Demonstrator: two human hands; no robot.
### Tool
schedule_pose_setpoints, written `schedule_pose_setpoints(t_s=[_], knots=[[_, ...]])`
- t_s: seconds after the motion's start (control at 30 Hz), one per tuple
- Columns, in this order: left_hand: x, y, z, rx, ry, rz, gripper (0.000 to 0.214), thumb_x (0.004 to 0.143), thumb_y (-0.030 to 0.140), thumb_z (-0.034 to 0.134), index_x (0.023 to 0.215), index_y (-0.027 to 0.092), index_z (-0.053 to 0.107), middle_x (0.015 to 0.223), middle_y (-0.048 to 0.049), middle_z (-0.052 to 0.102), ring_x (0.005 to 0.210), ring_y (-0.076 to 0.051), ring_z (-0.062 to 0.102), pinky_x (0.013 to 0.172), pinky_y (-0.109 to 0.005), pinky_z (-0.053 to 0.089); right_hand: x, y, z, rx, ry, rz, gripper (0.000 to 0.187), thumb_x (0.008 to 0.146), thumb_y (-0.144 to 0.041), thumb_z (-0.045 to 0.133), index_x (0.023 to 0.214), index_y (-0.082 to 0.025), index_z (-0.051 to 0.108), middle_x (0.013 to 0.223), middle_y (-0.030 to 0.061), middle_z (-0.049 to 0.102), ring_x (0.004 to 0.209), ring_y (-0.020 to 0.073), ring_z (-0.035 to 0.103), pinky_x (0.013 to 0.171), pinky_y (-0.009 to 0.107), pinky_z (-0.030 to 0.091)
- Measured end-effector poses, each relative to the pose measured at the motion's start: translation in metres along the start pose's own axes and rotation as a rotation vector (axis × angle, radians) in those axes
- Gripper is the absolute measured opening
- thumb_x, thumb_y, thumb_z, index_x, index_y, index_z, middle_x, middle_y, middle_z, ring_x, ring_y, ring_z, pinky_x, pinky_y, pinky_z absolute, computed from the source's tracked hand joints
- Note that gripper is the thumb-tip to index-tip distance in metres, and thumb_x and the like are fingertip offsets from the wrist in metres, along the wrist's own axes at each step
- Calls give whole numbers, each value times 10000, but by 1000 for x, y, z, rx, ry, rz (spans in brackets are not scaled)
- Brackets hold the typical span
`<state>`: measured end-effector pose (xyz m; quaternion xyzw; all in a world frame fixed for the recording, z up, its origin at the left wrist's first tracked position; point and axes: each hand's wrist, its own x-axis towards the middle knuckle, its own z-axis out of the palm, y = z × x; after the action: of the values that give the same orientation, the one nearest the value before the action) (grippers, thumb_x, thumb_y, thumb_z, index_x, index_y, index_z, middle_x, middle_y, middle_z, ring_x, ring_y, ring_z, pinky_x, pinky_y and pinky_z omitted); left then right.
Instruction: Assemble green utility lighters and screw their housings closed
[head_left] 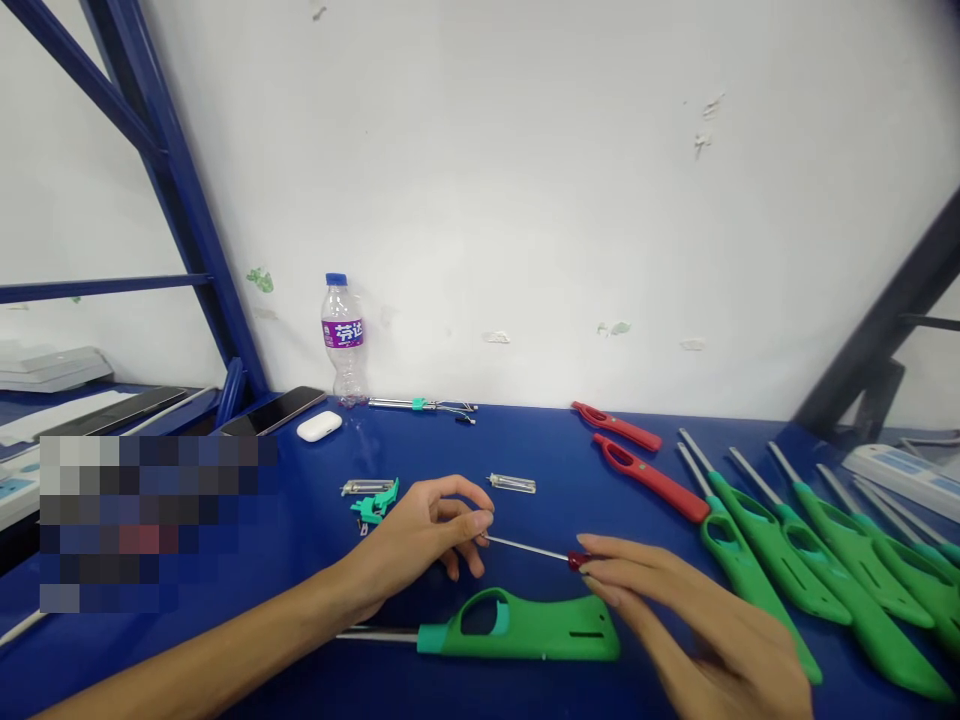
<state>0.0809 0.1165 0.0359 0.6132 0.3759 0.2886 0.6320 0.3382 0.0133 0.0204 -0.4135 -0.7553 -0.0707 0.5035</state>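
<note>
My right hand (690, 610) grips the dark red handle of a screwdriver (529, 547) between thumb and fingers. Its thin metal shaft points left to the fingertips of my left hand (442, 525). The left thumb and index finger are pinched together at the tip; anything small between them is hidden. Just below both hands lies a green gas lighter (540, 628) with a long metal tube pointing left. Beyond the left hand are a turquoise plastic trigger part (375, 502) and a clear fuel tank (367, 487). A second clear tank (513, 484) lies above the screwdriver.
Several green lighters (817, 560) lie fanned out at the right. Two red lighter shells (652, 478) are beside them. Along the wall stand a plastic bottle (346, 345), a metal tube with wires (420, 404), a white earbud case (319, 426) and a phone (277, 410).
</note>
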Motion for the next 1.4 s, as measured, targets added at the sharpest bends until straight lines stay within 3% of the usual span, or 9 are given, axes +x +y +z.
schedule_pose_setpoints(t_s=[0.5,0.7,0.8,1.0,1.07,1.13,1.2,1.3,1.4], knots=[[2,-3,0,6,61,13,492,759,567,889,952,192,634,839,-21,767,657,-161,755,482,-191,430,-3,3,0,-41,7,-34,241,979,-88,686,1107,-263,790,1169,-23,843,1022,151,829,1012,175,610],[6,-1,-4,108,73,82,440,749,530,881,948,182,699,823,-47,781,693,-202,763,481,-212,417,5,-3,3,-25,47,55,150,986,-155,708,1026,-266,799,1064,-15,858,943,173,841,941,195,646],[4,5,0,207,76,136,315,791,443,843,927,173,751,801,-50,784,715,-211,759,489,-225,413,7,-5,3,23,96,123,123,994,-200,706,971,-266,806,1014,-1,858,900,191,842,872,213,670],[-9,6,16,424,101,316,130,871,321,785,959,232,820,859,-32,829,801,-215,752,698,-306,526,7,-3,1,102,135,282,89,998,-245,727,964,-269,805,939,0,846,835,179,837,762,180,671],[-16,3,23,471,100,361,215,882,312,772,1087,277,827,871,-10,826,764,-203,715,718,-316,532,9,-6,1,165,207,323,43,980,-240,755,1006,-267,776,914,-10,839,753,158,830,717,168,668],[-24,1,32,501,120,391,369,887,281,754,1251,331,782,896,16,819,758,-194,675,761,-323,537,11,-13,2,263,299,366,112,971,-224,772,1066,-263,728,919,-18,837,682,142,815,689,178,672],[-31,1,44,521,150,408,473,898,261,750,1354,380,716,901,44,810,735,-179,647,774,-314,535,14,-22,2,314,359,354,196,973,-185,769,1137,-272,707,957,-20,840,706,138,813,707,198,681],[-34,1,64,531,161,399,493,930,298,788,1388,427,662,864,83,806,639,-153,634,636,-273,511,16,-39,-2,281,415,246,348,961,-103,756,1242,-307,725,1028,-27,842,764,138,803,682,220,672],[-31,-2,82,593,205,551,426,958,265,789,1339,424,686,878,82,814,680,-155,687,609,-255,509,16,-51,-8,241,439,192,398,985,-62,694,1261,-347,732,1070,-54,848,761,132,796,716,244,675]])
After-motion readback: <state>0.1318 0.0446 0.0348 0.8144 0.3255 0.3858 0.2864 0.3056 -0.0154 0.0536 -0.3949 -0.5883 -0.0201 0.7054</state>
